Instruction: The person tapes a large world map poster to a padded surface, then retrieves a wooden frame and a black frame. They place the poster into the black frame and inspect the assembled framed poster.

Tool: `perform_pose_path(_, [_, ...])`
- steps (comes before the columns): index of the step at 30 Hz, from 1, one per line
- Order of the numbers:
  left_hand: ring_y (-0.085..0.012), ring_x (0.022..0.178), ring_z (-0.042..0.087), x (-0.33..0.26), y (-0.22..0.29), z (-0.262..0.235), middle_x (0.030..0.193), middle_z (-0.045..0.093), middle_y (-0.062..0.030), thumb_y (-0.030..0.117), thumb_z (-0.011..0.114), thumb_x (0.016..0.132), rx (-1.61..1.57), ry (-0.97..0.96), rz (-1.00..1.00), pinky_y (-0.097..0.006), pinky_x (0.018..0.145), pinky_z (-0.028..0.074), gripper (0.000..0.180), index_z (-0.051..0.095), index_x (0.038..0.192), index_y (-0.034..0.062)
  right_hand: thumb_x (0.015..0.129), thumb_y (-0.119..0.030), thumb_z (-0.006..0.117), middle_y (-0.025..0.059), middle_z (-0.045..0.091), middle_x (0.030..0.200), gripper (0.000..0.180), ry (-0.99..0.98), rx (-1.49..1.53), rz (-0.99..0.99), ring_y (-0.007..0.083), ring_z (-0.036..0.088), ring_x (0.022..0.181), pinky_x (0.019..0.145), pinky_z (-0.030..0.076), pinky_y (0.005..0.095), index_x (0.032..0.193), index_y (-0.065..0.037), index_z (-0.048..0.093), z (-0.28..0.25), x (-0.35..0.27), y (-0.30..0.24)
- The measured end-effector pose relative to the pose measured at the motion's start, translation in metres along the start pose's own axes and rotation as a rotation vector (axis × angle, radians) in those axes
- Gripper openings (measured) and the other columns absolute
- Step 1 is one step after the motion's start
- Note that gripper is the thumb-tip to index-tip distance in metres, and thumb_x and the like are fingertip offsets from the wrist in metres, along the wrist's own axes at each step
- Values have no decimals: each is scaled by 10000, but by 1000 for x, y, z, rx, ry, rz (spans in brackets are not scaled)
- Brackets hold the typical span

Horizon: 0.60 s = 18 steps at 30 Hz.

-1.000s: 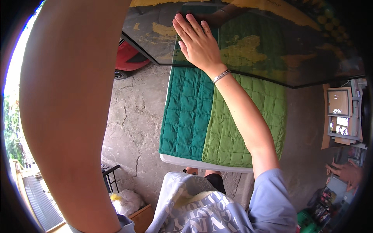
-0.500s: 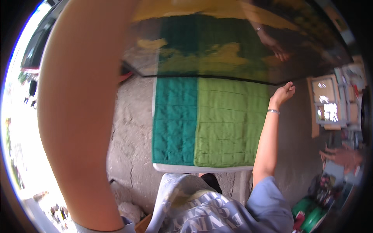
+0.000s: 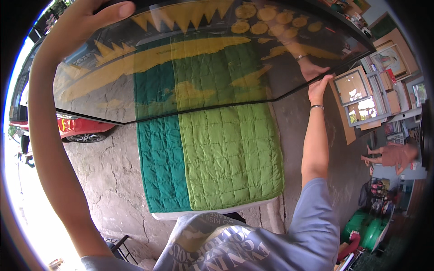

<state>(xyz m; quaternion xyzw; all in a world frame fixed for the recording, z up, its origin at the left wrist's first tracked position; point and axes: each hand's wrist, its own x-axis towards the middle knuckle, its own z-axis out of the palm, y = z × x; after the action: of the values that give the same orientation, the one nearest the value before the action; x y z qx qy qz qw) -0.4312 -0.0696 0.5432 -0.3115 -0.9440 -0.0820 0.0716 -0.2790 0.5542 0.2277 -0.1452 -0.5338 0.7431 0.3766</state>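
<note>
A large clear glass pane in a thin black frame, with yellow-brown patterns showing on it, stands tilted over a quilted pad. My left hand is at the upper left of the pane, its thumb laid along the edge; the other fingers are hidden. With my right hand I grip the frame's lower right edge, and a reflection of that hand shows in the glass. Beneath lies the quilted pad, light green with a dark teal band on its left, spread on a white-edged table.
Picture frames lean at the right. A person in reddish clothing is farther right, near a green drum-shaped thing. A red car is beyond the table at the left. The cracked concrete floor surrounds the table.
My left arm has swung away to the left, bringing its hand into view. The pane's lower left edge has come down and nearer, while its right side has risen with my right hand.
</note>
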Motion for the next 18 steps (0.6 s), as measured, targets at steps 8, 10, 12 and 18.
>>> perform_pose_path(8, [-247, 1124, 611, -17, -7, -10, 1236, 627, -143, 566, 549, 996, -22, 69, -117, -374, 972, 457, 612, 642, 1282, 33, 833, -902, 267, 70, 46, 1701, 1163, 66, -60, -126, 234, 38, 1563, 1261, 41, 422, 1620, -62, 101, 16, 6, 9])
perform_pose_path(10, [-246, 1140, 604, -26, 0, -13, 1267, 618, -140, 559, 532, 1010, -32, 138, -128, -374, 985, 451, 595, 642, 1290, 46, 840, -897, 251, 85, 53, 1699, 1162, 82, -103, -148, 240, 39, 1564, 1262, 41, 425, 1617, -47, 99, 15, 8, 9])
perform_pose_path(12, [-244, 1155, 598, -43, 4, -12, 1298, 609, -136, 551, 514, 1023, 1, 312, -61, -374, 998, 444, 578, 641, 1298, 58, 840, -898, 237, 96, 54, 1698, 1165, 89, -112, -125, 243, 35, 1564, 1263, 41, 428, 1615, -39, 95, 15, 10, 9])
perform_pose_path(18, [-285, 1377, 438, -135, -50, 36, 1508, 437, -174, 378, 467, 1056, -152, 1544, -287, -464, 1135, 359, 501, 468, 1426, 39, 839, -901, 222, 95, -3, 1700, 1167, 76, -144, -131, 248, 5, 1565, 1264, 37, 418, 1618, -50, 43, 23, 4, 3])
